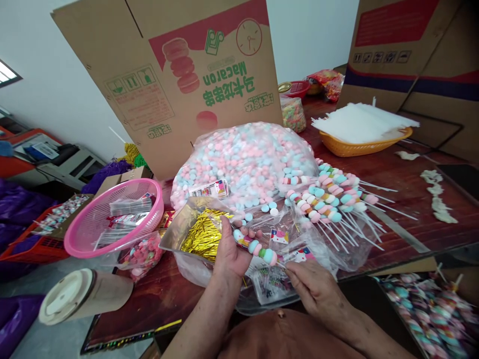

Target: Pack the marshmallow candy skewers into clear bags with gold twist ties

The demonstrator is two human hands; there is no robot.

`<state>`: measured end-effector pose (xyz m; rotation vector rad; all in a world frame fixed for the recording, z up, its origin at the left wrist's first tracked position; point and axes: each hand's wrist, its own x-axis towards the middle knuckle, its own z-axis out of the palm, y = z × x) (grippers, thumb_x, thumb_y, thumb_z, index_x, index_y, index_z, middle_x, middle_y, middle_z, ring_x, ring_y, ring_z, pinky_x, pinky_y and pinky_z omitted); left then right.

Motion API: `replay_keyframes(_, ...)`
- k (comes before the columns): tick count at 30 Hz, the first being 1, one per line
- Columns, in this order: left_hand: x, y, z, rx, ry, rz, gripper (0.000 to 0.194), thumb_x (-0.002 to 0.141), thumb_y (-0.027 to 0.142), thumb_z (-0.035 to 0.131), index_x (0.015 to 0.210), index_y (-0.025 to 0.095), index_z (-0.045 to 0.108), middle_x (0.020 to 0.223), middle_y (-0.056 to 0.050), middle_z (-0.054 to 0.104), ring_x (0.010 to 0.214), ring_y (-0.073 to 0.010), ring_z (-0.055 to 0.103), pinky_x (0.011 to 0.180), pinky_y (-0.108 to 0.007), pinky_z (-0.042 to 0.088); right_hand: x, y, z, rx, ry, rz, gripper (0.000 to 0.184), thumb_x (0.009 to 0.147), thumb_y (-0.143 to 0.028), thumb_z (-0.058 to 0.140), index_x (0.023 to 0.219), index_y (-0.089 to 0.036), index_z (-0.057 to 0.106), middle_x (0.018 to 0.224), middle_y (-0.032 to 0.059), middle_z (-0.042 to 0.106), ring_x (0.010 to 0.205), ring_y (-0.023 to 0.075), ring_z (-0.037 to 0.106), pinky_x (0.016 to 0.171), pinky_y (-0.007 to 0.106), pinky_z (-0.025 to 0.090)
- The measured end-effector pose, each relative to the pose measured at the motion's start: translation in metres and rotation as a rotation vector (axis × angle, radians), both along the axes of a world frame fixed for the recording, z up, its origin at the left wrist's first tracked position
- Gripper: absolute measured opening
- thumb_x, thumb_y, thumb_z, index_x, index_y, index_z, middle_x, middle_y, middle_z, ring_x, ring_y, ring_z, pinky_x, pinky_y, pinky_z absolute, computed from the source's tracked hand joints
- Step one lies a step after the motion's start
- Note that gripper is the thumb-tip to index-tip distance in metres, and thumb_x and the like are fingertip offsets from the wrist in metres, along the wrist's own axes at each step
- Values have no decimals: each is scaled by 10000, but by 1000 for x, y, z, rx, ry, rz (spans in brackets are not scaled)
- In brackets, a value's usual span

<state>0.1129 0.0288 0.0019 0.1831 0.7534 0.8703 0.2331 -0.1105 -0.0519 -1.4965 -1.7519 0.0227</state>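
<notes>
A candy skewer [258,249] with pastel pink, blue, green and white pieces on a white stick is held between both hands. My left hand [232,252] has its fingers curled under the skewer's upper end, with the thumb pointing up. My right hand [316,284] pinches the stick at the lower end. Beside my left hand, a metal scoop-like tray [170,244] holds gold twist ties [204,234]. Small printed wrappers [279,236] lie behind the skewer. Below it is a clear packet [271,284] with dark print. More candy skewers [325,199] are piled on plastic to the right.
A big clear bag of pink and blue candies [243,159] stands before a cardboard box [123,60]. A pink basket [71,234] holds wrapper stacks. A lidded cup [101,294] is at left. White sticks fill a yellow basket [352,148]. Finished-looking skewers [430,309] lie lower right.
</notes>
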Motion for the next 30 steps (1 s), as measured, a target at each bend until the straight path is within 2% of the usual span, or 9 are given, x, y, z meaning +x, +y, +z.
replay_keyframes(5, 0, 2, -5, 134, 72, 26, 451, 795, 562, 471, 592, 162, 521, 456, 15, 500, 457, -129, 514, 645, -328, 506, -7, -2, 12, -80, 162, 62, 171, 879, -152, 395, 892, -143, 566, 660, 27, 622, 580, 139, 558, 550, 238, 403)
replay_keyframes(9, 1, -2, -7, 167, 51, -50, 460, 785, 579, 471, 591, 165, 517, 479, 5, 524, 496, -141, 548, 661, -336, 507, -7, 0, 18, -328, 387, 126, 252, 910, -235, 364, 769, -165, 560, 589, -9, 557, 527, 111, 508, 492, 201, 385)
replay_keyframes(11, 0, -4, -4, 131, 27, -110, 477, 818, 572, 414, 592, 167, 521, 480, -8, 538, 521, -155, 566, 655, -346, 508, -2, 1, 18, -379, 444, 103, 284, 918, -262, 355, 734, -172, 553, 557, -21, 524, 502, 105, 479, 464, 191, 370)
replay_keyframes(14, -2, -3, 3, 78, 50, -214, 521, 862, 546, 336, 580, 153, 530, 497, -43, 566, 560, -176, 595, 639, -352, 511, 11, 1, 13, -290, 344, 44, 242, 914, -235, 368, 816, -163, 578, 609, -6, 565, 536, 112, 503, 497, 200, 381)
replay_keyframes(17, -3, -1, 7, 76, 154, -303, 541, 891, 492, 313, 562, 127, 542, 504, -73, 578, 574, -186, 611, 621, -342, 514, 23, 0, 8, -87, 53, -28, 200, 889, -173, 396, 870, -140, 593, 639, 27, 589, 584, 145, 524, 563, 250, 378)
replay_keyframes(19, -1, -1, 7, 83, 202, -305, 534, 899, 462, 320, 559, 120, 547, 495, -76, 573, 579, -190, 617, 619, -338, 515, 26, 0, 4, 17, -120, -72, 197, 873, -138, 404, 863, -124, 601, 595, 34, 566, 567, 162, 505, 572, 282, 355)
replay_keyframes(21, 2, -3, 5, 58, 198, -245, 523, 893, 472, 332, 560, 126, 541, 489, -68, 568, 587, -195, 620, 629, -347, 517, 23, 1, 1, 56, -187, -88, 197, 866, -118, 407, 848, -115, 604, 568, 36, 551, 560, 170, 497, 579, 296, 346)
replay_keyframes(25, 9, -6, 1, -12, 106, -116, 507, 835, 564, 385, 579, 148, 523, 474, -34, 544, 577, -193, 609, 660, -374, 515, 6, 1, -4, 44, -92, -40, 195, 875, -127, 396, 849, -122, 589, 597, 43, 584, 573, 165, 521, 596, 292, 374)
replay_keyframes(30, 19, -19, -3, 35, 74, -114, 494, 775, 607, 460, 582, 154, 509, 429, 5, 495, 504, -145, 558, 684, -343, 505, -12, 5, 3, -83, 194, 49, 202, 893, -175, 369, 865, -142, 567, 631, 25, 602, 560, 139, 537, 526, 239, 390)
